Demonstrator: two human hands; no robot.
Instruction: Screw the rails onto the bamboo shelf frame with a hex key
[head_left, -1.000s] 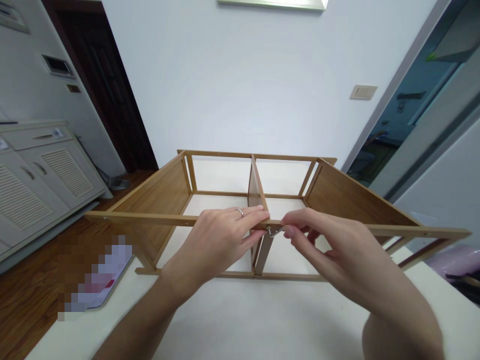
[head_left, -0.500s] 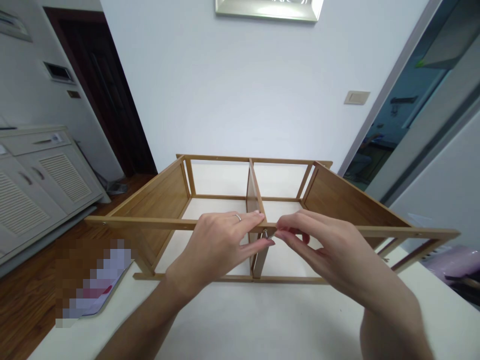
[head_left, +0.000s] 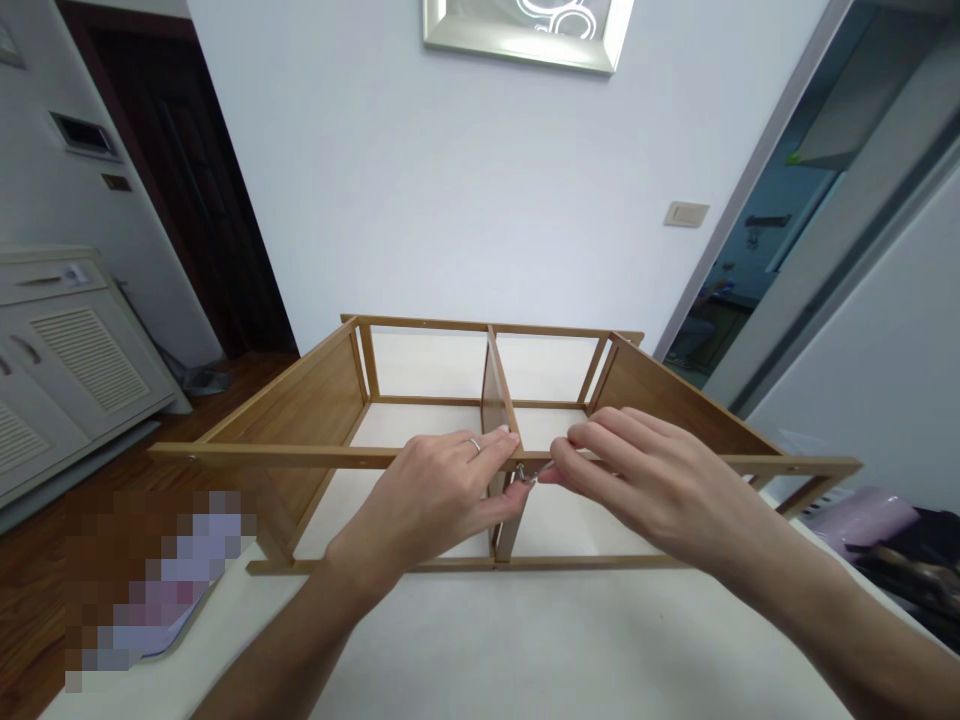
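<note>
A wooden shelf frame [head_left: 277,455] lies on its side on the white table [head_left: 487,640]. My left hand [head_left: 442,490], with a ring on one finger, is closed around its near rail where the middle divider [head_left: 501,385] meets it. The fingers rest on top and the thumb is below, beside a small metal screw [head_left: 520,471]. Just right of that joint, my right hand [head_left: 649,480] pinches a thin bent metal Allen key [head_left: 541,472]. The key's far end is at the screw by my left thumb; whether it sits in the head is too small to tell.
A pale wall with a framed picture [head_left: 525,45] rises behind the shelf. At the left stand a white cabinet [head_left: 82,350] and a dark door [head_left: 180,180]. A pinkish bag-like thing [head_left: 862,525] and dark items lie at the right. A doorway opens at the far right.
My right hand has rolled over, its back now turned up and its fingers closer together on the Allen key. The left hand keeps its place on the rail. The view has shifted slightly.
</note>
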